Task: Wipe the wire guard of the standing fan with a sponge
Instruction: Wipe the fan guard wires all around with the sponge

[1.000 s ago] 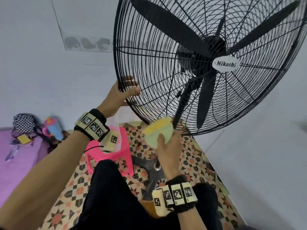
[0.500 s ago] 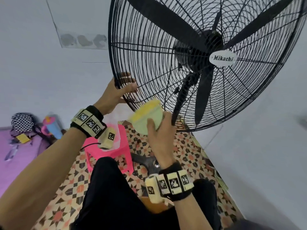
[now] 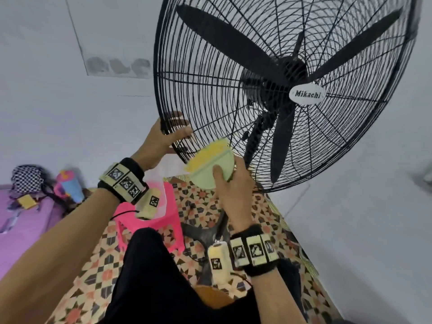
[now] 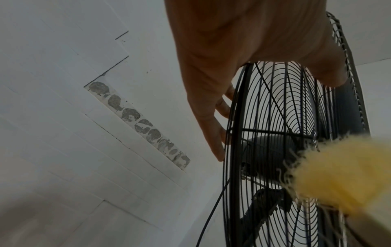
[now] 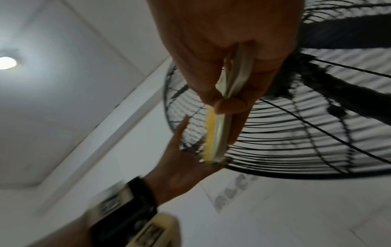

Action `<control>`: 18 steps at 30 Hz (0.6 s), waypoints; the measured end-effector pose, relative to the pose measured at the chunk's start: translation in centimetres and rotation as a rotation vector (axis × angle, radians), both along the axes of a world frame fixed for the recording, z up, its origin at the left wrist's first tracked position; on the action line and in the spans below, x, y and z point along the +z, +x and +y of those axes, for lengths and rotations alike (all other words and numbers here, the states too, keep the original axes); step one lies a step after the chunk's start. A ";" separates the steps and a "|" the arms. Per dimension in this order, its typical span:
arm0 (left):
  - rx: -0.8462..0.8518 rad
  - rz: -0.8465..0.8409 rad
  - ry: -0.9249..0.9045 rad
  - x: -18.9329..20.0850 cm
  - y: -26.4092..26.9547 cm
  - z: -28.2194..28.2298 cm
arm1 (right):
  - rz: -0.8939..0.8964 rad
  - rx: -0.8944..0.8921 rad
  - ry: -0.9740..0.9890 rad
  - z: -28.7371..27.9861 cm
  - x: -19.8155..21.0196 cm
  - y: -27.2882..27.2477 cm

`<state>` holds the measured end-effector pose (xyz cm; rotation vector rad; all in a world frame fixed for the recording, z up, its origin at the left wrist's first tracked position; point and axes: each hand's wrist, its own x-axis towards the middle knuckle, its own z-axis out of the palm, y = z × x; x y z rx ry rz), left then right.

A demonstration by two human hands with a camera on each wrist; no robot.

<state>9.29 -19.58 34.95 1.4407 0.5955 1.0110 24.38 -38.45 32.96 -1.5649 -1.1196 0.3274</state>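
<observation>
Fingers of the left hand [image 3: 161, 139] hook over the lower-left rim of the wire guard [image 3: 210, 94], thumb on the front wires and the others behind, bracing the standing fan [image 3: 292, 73]. The right hand [image 3: 233, 185] pinches the sponge [image 3: 210, 162], thumb on its pale green back and fingers curled round the far side, with the yellow scrubbing face turned toward the guard. The sponge sits at the guard's lower-left front, just beside the left thumb; whether it already touches the wires cannot be told, though the left wrist view shows its frayed yellow fibres right against them.

The risks look modest. Those loose fibres could snag on the thin wires and tear off, or tug the sponge from a fairly shallow pinch. Pressing hard on the tilted head could swing it or rock the stand, since only one hand steadies it. Fingers poked between the wires sit close to the black blades [image 3: 282, 141].
</observation>
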 end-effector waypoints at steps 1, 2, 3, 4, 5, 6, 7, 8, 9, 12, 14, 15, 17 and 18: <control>-0.001 -0.002 0.000 0.0 0.0 0.0 | 0.010 -0.016 -0.057 -0.1 -0.3 0.6; 0.003 -0.004 -0.001 -0.1 -0.1 0.2 | 0.013 -0.045 -0.129 -0.5 -1.1 1.7; 0.007 -0.011 -0.006 -0.1 -0.1 0.2 | 0.014 -0.090 -0.199 -1.2 -1.8 2.8; 0.012 -0.018 -0.012 -0.2 0.0 0.2 | 0.008 -0.149 -0.257 -2.0 -2.2 3.6; 0.018 -0.030 -0.016 -0.4 0.1 0.1 | -0.001 -0.191 -0.280 -2.7 -2.2 4.1; 0.029 -0.045 -0.020 -0.7 0.3 0.0 | 0.002 -0.185 -0.259 -3.0 -2.0 4.1; 0.038 -0.061 -0.022 -1.0 0.5 -0.2 | 0.012 -0.135 -0.224 -2.9 -1.3 3.8; 0.043 -0.075 -0.029 -1.2 0.7 -0.5 | 0.028 -0.072 -0.177 -2.3 -0.4 3.1; 0.051 -0.088 -0.034 -1.3 0.9 -0.8 | 0.033 -0.021 -0.143 -1.4 0.5 2.4; 0.077 -0.119 -0.055 -1.1 1.2 -1.0 | 0.030 -0.003 -0.099 0.4 1.5 1.7; 0.093 -0.130 -0.079 -0.8 1.1 -0.9 | 0.054 -0.056 -0.145 -0.1 0.4 2.8; 0.101 -0.135 -0.089 -0.7 1.1 -1.0 | 0.081 -0.084 -0.177 -0.4 -0.5 3.7; 0.116 -0.156 -0.101 -1.1 1.6 -1.4 | 0.123 -0.117 -0.189 -1.1 -1.1 4.4; 0.130 -0.172 -0.106 -1.4 2.0 -1.7 | 0.138 -0.090 -0.159 -0.8 -0.7 4.3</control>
